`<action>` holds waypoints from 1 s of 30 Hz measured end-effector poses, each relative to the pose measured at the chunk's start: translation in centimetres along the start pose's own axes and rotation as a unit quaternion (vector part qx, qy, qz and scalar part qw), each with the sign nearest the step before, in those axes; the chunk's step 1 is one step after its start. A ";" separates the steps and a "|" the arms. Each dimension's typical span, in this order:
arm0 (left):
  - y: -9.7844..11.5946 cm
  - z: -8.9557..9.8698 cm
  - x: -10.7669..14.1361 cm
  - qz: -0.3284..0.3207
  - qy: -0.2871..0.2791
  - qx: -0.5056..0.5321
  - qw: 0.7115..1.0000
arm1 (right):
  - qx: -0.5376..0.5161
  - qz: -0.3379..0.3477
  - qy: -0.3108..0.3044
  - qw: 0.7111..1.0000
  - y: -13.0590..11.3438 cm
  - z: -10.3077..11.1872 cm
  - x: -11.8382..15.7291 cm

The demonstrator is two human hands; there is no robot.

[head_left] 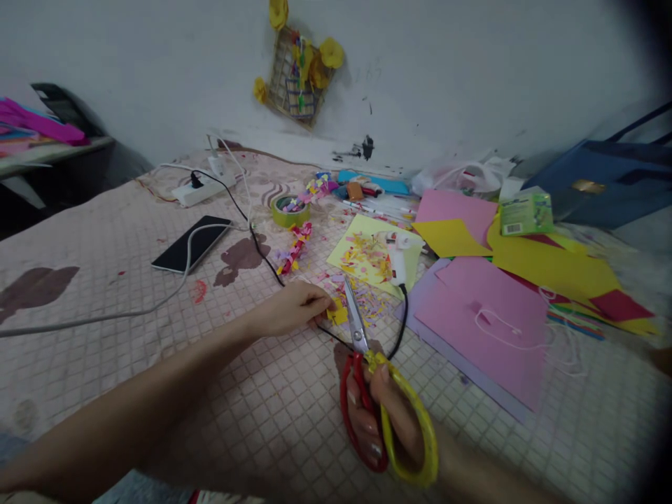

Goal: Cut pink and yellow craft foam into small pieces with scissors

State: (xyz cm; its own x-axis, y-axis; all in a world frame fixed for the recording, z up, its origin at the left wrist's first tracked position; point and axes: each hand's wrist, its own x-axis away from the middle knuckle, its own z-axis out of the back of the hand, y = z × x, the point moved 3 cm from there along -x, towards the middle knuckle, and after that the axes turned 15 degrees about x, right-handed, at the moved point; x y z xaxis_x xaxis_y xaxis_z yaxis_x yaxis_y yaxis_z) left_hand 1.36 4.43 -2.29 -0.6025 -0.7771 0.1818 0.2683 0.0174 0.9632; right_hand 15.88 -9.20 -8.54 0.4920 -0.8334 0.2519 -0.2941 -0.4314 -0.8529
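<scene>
My right hand [388,413] grips a pair of scissors [358,329] with one red and one yellow handle; the fingers pass through the loops. The blades point away from me and look nearly closed. My left hand [291,306] pinches a small piece of yellow paper [337,312] just left of the blades. Beyond both hands lies a scatter of tiny coloured paper snippets [367,301]. A white glue gun [397,259] rests on a pale yellow sheet [362,227] that also bears snippets.
Pink sheets [483,315] and yellow paper [556,273] lie to the right, near a blue bag [598,175]. A tape roll [290,210], a phone [192,243] and a power strip [202,189] are on the left. A black cord [257,241] runs under my left hand.
</scene>
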 end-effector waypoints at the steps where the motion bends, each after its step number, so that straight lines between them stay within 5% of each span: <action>1: 0.0 0.0 0.0 0.004 -0.001 0.007 1.000 | -0.004 -0.002 0.000 1.000 0.0 0.0 0.0; 9: -0.4 0.4 -0.4 0.015 0.016 0.132 0.991 | -0.012 -0.008 -0.013 1.000 -0.7 -0.2 -0.1; 19: -0.8 1.2 -0.7 0.045 0.043 0.353 0.933 | -0.047 -0.027 -0.062 0.997 -1.2 -0.5 -0.4; 30: -1.4 1.3 -1.0 0.040 0.073 0.385 0.919 | -0.084 -0.060 -0.114 0.988 -2.6 -1.7 0.2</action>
State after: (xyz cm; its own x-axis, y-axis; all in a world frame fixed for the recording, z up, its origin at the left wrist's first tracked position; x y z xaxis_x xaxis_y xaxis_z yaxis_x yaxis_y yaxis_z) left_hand 0.61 6.02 -3.54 -0.4821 -0.8289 0.2836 -0.3374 0.4744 0.8130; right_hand 15.36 -8.81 -5.51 0.6976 -0.6813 0.2219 -0.3442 -0.5902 -0.7302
